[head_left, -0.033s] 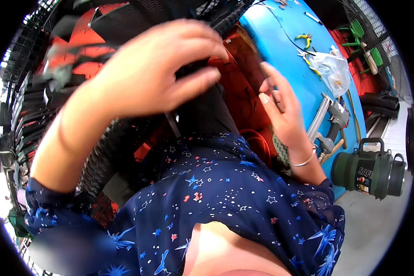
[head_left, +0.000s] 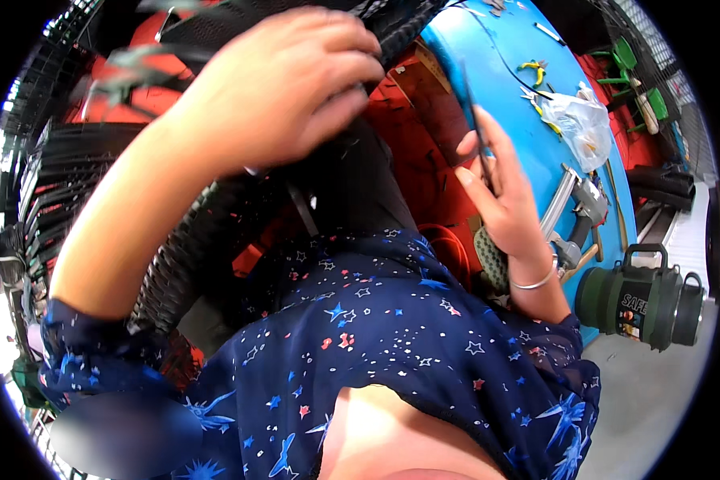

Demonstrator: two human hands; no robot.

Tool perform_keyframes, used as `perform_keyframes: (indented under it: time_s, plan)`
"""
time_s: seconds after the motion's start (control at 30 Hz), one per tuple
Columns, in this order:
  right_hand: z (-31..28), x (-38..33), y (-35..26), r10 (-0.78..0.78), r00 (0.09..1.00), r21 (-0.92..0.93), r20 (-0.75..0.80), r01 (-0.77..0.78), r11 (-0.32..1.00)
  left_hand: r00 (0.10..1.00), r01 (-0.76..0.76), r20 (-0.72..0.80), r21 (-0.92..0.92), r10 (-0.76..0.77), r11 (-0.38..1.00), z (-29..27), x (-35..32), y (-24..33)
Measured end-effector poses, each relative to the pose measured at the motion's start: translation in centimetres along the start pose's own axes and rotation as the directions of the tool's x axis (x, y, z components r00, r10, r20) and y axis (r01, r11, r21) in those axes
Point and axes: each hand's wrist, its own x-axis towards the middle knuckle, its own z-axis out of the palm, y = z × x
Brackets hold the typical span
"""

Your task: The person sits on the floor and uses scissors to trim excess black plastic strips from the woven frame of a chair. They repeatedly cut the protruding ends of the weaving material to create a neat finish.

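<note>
My left hand [head_left: 300, 88] is raised over my dark-trousered lap, blurred by motion. Its bent fingertips are near the edge of a black woven piece [head_left: 412, 28], but whether they grip anything is unclear. Between the thumb and fingers of my right hand [head_left: 500, 180], beside the blue table, is a thin dark strip [head_left: 482, 132] that points upward. More black woven work [head_left: 176, 268] lies beneath my left forearm. A blurred dark grey shape [head_left: 132, 76] hangs past that forearm at the upper left.
On the blue table [head_left: 464, 52] lie yellow-handled pliers [head_left: 534, 70], a clear plastic bag [head_left: 580, 128] and a grey metal tool [head_left: 586, 204]. A dark green jug [head_left: 636, 300] stands at the right. Green stools [head_left: 620, 56] stand behind, on red flooring. Stacked black strips [head_left: 76, 164] fill the left.
My left hand has risen slightly, and its thumb has come closer to its fingers. My right hand has shifted slightly right, and the dark strip in it now shows clearly.
</note>
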Motion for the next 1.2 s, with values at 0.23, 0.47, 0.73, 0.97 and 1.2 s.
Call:
perform_keyframes:
  time_s: [0.23, 0.47, 0.73, 0.97, 1.2]
  plan:
    - [-0.4, 2.2, -3.4, -0.058, 0.957, -0.328, 0.284, 0.154, 0.932, 0.858, 0.513, 0.017, -0.080, -0.513, 0.855, 1.4, -1.4, 0.0]
    - [-0.5, 6.7, -5.6, -0.313, 0.850, -0.601, 0.423, 0.522, 0.606, 0.847, 0.522, 0.069, -0.304, -0.528, 0.797, 4.1, -5.4, -1.2]
    - [0.3, 8.6, -8.5, -0.219, 0.785, -0.750, 0.579, 0.618, 0.235, 0.877, 0.433, 0.019, -0.465, -0.480, 0.772, 5.3, -5.7, -2.0]
    - [0.8, 8.6, -9.5, -0.192, 0.797, -0.771, 0.572, 0.603, 0.205, 0.841, 0.407, 0.063, -0.729, -0.537, 0.551, 5.5, -5.6, -1.7]
    - [0.3, 8.1, -10.1, -0.135, 0.802, -0.787, 0.582, 0.597, 0.156, 0.822, 0.484, 0.104, -0.645, -0.561, 0.591, 6.3, -5.7, -1.4]
